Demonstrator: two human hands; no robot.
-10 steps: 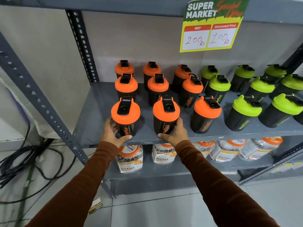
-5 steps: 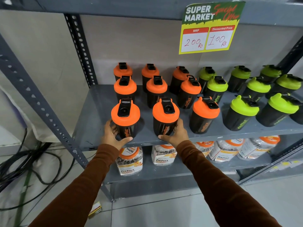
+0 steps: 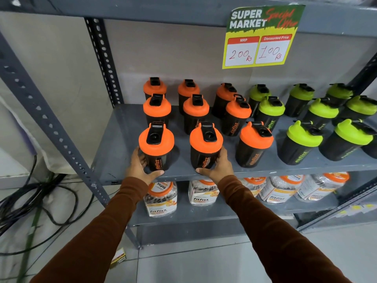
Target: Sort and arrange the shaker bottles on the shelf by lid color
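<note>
Black shaker bottles stand on a grey metal shelf point(image 3: 122, 152). Several with orange lids fill the left half, several with green lids point(image 3: 302, 137) the right half. My left hand point(image 3: 140, 168) wraps the base of the front-left orange-lid bottle point(image 3: 156, 144). My right hand point(image 3: 218, 166) wraps the base of the orange-lid bottle beside it point(image 3: 206, 142). Both bottles stand upright on the shelf near its front edge. A third front-row orange-lid bottle point(image 3: 255, 142) stands just to the right, untouched.
A price sign point(image 3: 263, 35) hangs from the shelf above. Clear jars with orange lids point(image 3: 161, 199) line the lower shelf. A perforated upright post point(image 3: 47, 123) runs down the left. Black cables point(image 3: 30, 203) lie on the floor at left.
Both hands stay on the same two front bottles. The view has shifted slightly; the bottles have barely moved.
</note>
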